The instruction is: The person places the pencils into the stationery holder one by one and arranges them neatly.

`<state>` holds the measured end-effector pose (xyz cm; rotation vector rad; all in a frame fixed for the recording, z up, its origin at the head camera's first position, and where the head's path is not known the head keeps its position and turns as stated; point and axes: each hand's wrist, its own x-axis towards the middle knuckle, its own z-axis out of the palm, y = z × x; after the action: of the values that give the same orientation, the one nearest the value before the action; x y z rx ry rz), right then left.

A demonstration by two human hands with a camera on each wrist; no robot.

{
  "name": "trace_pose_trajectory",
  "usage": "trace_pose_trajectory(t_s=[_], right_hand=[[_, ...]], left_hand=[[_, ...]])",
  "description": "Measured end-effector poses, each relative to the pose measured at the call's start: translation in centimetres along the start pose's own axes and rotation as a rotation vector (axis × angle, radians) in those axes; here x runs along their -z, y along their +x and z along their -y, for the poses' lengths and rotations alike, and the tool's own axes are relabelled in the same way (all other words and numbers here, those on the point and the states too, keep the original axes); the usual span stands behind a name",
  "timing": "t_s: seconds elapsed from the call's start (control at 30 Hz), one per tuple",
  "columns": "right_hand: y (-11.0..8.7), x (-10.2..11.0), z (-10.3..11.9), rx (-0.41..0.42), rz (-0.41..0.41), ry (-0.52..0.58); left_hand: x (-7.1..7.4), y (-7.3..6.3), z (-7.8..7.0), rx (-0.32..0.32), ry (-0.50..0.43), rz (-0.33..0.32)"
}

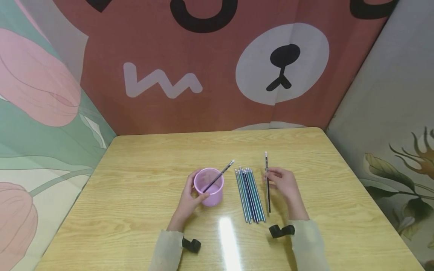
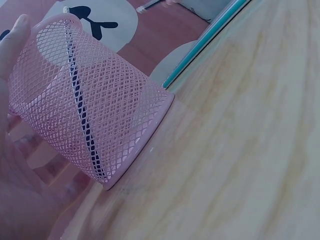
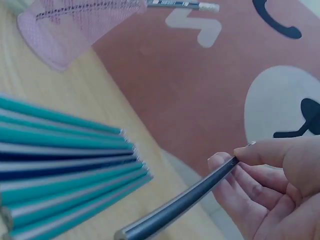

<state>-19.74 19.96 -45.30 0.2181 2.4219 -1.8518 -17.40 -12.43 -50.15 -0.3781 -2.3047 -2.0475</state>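
On the table point(image 1: 118, 188), a pink mesh cup point(image 1: 213, 199) stands upright in the grip of the left hand point(image 1: 187, 201), the thumb at its rim. One dark pencil point(image 1: 218, 176) leans inside, its white tip jutting out past the rim to the right. Right of the cup, apart from it, a row of pencils point(image 1: 250, 195), teal and dark blue, lies side by side. Just right of that row, the right hand point(image 1: 283, 184) pinches a second pencil point(image 1: 268, 195), dark with a white tip that points away from the person; whether it touches the table, I cannot tell. The hands are well apart. Pale sleeves point(image 1: 167, 250) cover both forearms. Behind the table is a red-brown bear backdrop point(image 1: 210, 49).
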Motion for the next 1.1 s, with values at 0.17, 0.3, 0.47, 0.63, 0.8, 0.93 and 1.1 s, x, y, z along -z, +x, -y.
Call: trace_pose_trajectory(t_s=[0.17, 0.3, 0.47, 0.63, 0.8, 0.93, 1.1], right_hand=[[-1.0, -0.6, 1.9, 0.040, -0.054, 0.010], [-1.8, -1.8, 3.6, 0.092, -0.088, 0.067], [-2.7, -3.4, 5.5, 0.191, -0.142, 0.219], [-3.4, -5.1, 7.3, 0.273, -0.185, 0.352], [-3.7, -6.8, 8.4, 0.340, -0.231, 0.413], [-3.4, -8.2, 8.3, 0.394, -0.245, 0.472], [-3.0, -10.0, 7.6, 0.435, -0.252, 0.502]], left_hand=[[0.0, 0.0, -0.1, 0.008, 0.007, -0.011], [-0.1, 0.0, -0.1, -0.014, 0.010, -0.011], [-0.1, 0.0, -0.1, -0.024, 0.011, -0.010], [-0.2, -0.1, -0.3, -0.002, 0.001, -0.015], [-0.3, -0.1, -0.4, 0.019, 0.003, -0.015], [-0.3, -0.1, -0.4, 0.005, 0.011, -0.019], [-0.3, -0.1, -0.2, -0.006, 0.025, -0.021]])
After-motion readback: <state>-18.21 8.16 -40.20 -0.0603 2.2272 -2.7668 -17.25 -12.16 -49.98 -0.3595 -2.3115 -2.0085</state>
